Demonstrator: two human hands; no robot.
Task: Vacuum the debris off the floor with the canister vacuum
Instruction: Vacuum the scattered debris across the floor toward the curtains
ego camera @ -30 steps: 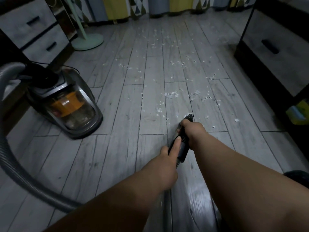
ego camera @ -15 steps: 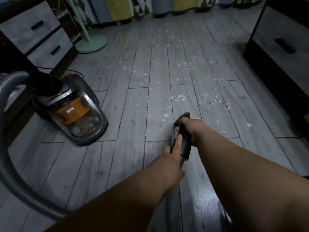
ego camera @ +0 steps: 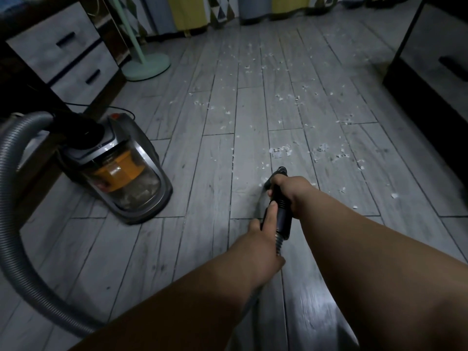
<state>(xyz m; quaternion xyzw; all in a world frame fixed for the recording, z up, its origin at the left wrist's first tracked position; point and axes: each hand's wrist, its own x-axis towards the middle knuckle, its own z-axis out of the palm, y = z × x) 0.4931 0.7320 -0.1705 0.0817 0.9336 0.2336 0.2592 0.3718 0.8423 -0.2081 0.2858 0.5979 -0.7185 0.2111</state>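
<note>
Canister vacuum [ego camera: 114,168] sits on the floor [ego camera: 177,249] at left, grey ribbed hose [ego camera: 15,224] looping from its top round the left edge. Both arms reach forward and low. Right hand [ego camera: 291,191] wraps the front of the black handle [ego camera: 282,214]. Left hand [ego camera: 260,239], just behind, grips the rear end, thumb laid along it. Nozzle tip [ego camera: 280,170] low; floor contact not discernible. White debris [ego camera: 279,151] scattered just beyond, centre to far. Grey planks. Drawer unit [ego camera: 63,51] far left, mint stand base [ego camera: 145,65] beside it, patterned curtain [ego camera: 192,11] far, dark cabinet [ego camera: 430,59] right.

two bare forearms, wrists uncovered, ending in a bare left hand [ego camera: 258,243] and right hand [ego camera: 293,192].
</note>
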